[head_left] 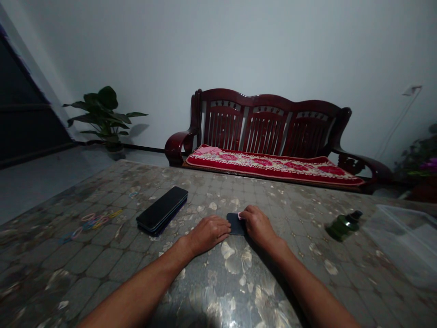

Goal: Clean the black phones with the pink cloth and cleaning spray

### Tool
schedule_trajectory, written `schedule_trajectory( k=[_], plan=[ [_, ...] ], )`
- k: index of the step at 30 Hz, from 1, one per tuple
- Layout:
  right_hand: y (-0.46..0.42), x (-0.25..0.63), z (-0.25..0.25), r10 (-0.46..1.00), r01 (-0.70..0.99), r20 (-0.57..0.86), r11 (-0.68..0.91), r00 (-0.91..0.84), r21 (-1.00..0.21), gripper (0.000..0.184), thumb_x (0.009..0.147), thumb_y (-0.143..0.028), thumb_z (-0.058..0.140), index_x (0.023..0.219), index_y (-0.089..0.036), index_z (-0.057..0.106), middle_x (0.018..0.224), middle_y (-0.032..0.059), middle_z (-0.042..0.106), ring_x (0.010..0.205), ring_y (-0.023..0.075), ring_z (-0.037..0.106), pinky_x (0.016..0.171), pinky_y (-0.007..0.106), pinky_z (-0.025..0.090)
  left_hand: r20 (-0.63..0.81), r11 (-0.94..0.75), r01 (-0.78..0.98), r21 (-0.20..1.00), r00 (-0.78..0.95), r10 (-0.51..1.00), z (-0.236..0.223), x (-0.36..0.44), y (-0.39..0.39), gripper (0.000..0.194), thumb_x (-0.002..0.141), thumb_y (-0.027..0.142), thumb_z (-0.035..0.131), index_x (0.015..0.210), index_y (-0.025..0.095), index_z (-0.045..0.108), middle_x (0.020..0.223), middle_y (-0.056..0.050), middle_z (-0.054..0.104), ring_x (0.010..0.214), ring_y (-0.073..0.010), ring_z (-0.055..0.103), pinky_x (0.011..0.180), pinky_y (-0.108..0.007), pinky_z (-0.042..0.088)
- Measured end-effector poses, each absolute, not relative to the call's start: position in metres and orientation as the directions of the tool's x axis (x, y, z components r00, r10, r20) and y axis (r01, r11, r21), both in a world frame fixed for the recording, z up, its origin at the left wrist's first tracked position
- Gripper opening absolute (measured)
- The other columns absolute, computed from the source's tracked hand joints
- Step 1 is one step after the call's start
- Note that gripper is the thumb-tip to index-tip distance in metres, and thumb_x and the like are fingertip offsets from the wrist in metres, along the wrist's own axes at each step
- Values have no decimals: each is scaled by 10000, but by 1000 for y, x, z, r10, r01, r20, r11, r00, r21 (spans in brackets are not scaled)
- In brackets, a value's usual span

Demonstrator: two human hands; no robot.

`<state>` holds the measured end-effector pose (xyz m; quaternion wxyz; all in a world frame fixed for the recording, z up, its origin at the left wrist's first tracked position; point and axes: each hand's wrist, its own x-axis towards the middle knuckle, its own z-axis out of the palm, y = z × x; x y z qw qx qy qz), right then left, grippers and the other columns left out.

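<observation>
A dark, flat rectangular slab (pixel 235 224), much like a phone, lies on the table between my hands. My left hand (pixel 212 231) holds its left edge with fingers bent and close together. On the other side, my right hand (pixel 256 222) is closed in a pinch at the slab's upper right, covering that end. A small pink band (pixel 240 215) shows at its fingertips, over the slab. Left of my hands rests a stack of dark phone-like slabs (pixel 163 209). Farther left are several loose coloured bands (pixel 97 222), pink, yellow and blue.
A green bottle (pixel 344 226) with a dark cap is on the right of the patterned table (pixel 218 282). Beside it stands a clear plastic box (pixel 385 232). A single pale blue band (pixel 133 194) lies farther back. Beyond the table is a wooden bench (pixel 266 123).
</observation>
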<state>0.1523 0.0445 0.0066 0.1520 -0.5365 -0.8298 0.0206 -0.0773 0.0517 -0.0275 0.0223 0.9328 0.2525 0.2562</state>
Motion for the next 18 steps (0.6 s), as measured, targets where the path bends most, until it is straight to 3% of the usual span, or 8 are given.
schedule_trajectory(
  k=[8,13,18],
  plan=[
    [56,135,7,857,843,242,502,-455,-192,270,937,-56,549,1008,-207,762,985,68,686,973,198,591,829,267,430,450,-873,456,174,752,482,-26,-78,51,164,974,228,596,1011,212,754,1070,-48,784,998,-202,734,912,-317,548],
    [53,129,8,807,786,258,583,-531,-206,257,926,-65,567,1007,-209,764,973,64,683,961,197,584,829,266,431,446,-862,465,203,739,504,-21,-75,48,149,944,203,595,918,201,741,936,-36,779,880,-190,736,858,-303,552],
    [53,127,7,832,811,263,544,-488,-216,296,905,-29,542,998,-203,763,987,74,677,976,200,579,843,272,430,601,-804,529,272,559,571,-18,-74,51,191,942,180,557,843,206,718,850,-32,768,832,-185,723,885,-340,553]
  ],
)
